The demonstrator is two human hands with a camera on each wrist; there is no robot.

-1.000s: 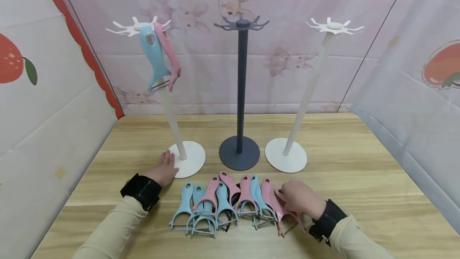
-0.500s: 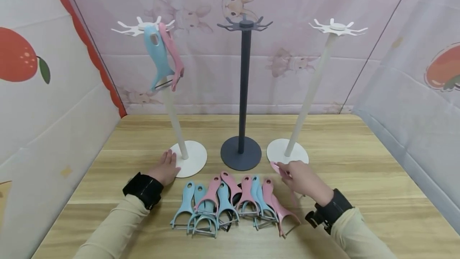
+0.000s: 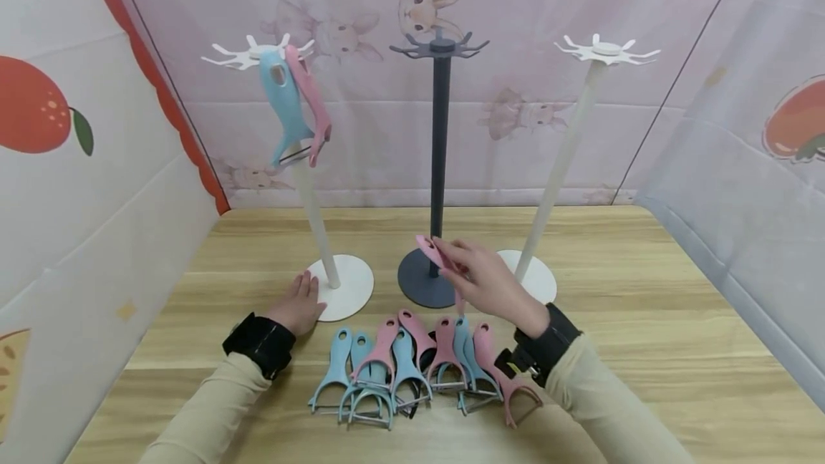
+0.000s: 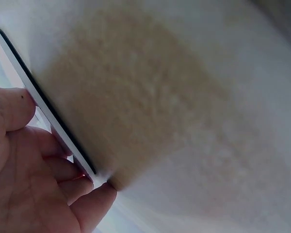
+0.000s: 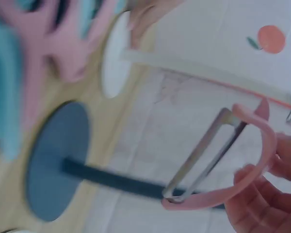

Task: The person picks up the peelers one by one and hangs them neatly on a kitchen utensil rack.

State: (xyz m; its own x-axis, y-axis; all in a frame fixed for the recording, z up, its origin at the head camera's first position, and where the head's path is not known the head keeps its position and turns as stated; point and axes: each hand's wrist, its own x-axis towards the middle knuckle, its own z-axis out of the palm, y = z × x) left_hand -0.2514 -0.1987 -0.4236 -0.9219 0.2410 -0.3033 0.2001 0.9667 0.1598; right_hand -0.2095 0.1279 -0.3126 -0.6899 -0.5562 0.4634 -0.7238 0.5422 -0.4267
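My left hand [image 3: 298, 305] rests with its fingers on the round base [image 3: 349, 288] of the left white stand; in the left wrist view the fingers [image 4: 63, 174] lie along that base's edge. My right hand [image 3: 485, 279] pinches a pink peeler [image 3: 433, 252] above the dark stand's base [image 3: 412, 279]. The right wrist view shows this peeler's blade [image 5: 203, 150] and curved frame, with the fingers around it. Below, pink and blue peelers [image 3: 402, 367] lie in an overlapping row. One blue peeler [image 3: 285, 102] and one pink peeler [image 3: 314, 102] hang on the left stand.
The dark stand [image 3: 440, 127] rises in the middle and another white stand [image 3: 567, 142] at the right, both with bare hooks. Behind the wooden table [image 3: 644, 292] hangs a pink printed cloth [image 3: 374, 142], with white cloth at both sides.
My right hand has lifted the pink peeler from the right end of the row and carried it left and away from me, to the dark stand. My left hand has stayed on the base.
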